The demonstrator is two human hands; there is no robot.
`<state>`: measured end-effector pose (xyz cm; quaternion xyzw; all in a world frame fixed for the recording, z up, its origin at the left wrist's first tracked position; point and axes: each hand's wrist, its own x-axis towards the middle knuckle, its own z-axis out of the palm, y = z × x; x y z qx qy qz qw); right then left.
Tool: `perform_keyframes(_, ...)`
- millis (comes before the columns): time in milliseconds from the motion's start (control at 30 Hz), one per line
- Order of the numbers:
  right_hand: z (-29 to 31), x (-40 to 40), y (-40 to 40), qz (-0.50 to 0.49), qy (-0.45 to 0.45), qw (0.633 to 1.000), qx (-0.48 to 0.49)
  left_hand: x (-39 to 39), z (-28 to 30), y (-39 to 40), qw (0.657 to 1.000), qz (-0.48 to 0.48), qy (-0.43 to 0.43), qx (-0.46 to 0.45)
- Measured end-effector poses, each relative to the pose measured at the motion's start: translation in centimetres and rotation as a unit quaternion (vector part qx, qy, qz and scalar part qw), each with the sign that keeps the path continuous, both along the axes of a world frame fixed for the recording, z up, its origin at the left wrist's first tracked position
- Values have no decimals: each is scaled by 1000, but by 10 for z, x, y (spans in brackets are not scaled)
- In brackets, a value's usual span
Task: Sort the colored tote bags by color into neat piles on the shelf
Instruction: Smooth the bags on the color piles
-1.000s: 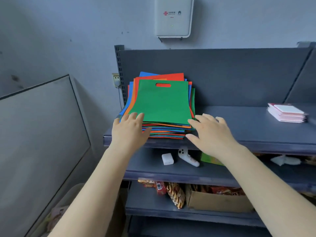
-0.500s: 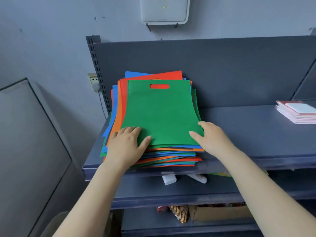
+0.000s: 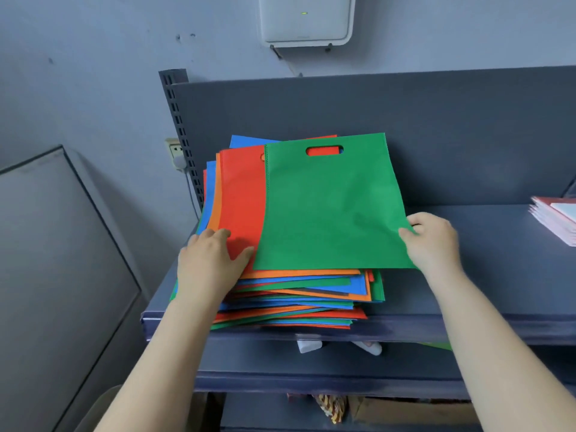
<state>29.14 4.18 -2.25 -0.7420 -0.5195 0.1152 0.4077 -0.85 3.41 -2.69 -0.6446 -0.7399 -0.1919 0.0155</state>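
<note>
A mixed stack of flat tote bags (image 3: 290,294) in red, orange, blue and green lies at the left end of the dark grey shelf (image 3: 467,316). The top green bag (image 3: 330,207) is shifted to the right, half off the stack. My right hand (image 3: 431,238) pinches its lower right corner. A red bag (image 3: 241,194) lies uncovered beneath it. My left hand (image 3: 208,263) rests flat on the red bag's near left corner, fingers straight.
A pile of pink and white booklets (image 3: 558,221) sits at the shelf's far right. The shelf between it and the stack is bare. A white box (image 3: 307,23) hangs on the wall above. Lower shelves (image 3: 311,366) hold small items.
The green bag has slid right off the stack, held at its corner by my right hand. The red bag below is now exposed. My left hand stays pressing on the stack.
</note>
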Motion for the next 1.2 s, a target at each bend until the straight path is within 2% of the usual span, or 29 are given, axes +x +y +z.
perform_keyframes(133, -3, 11, 8, 5, 136, 985, 103, -14, 5, 3, 993, 87, -71, -34)
perform_keyframes(267, -4, 12, 8, 46, 272, 950, 145, -15, 10, 5, 976, 120, -177, -42)
perform_keyframes(433, -3, 9, -2, 102, 345, 919, 159, 3, 11, -10, 981, 107, -148, 69)
perform_keyframes(533, -4, 7, -9, 128, 404, 895, 138, 12, 8, -28, 963, 73, -197, 172)
perform_keyframes(667, 1, 2, -20, 163, 499, 844, 108, 16, 12, -63, 905, 72, -297, 296)
perform_keyframes(867, 7, -25, -41, 249, 567, 784, 39, 7, 9, -130, 798, 136, -415, 416)
perform_keyframes(1067, 12, -77, -66, 332, 589, 736, -40, -4, 2, -215, 719, 204, -448, 490)
perform_keyframes(1200, 23, -118, -95, 406, 585, 696, -91, -18, 3, -273, 667, 253, -440, 545)
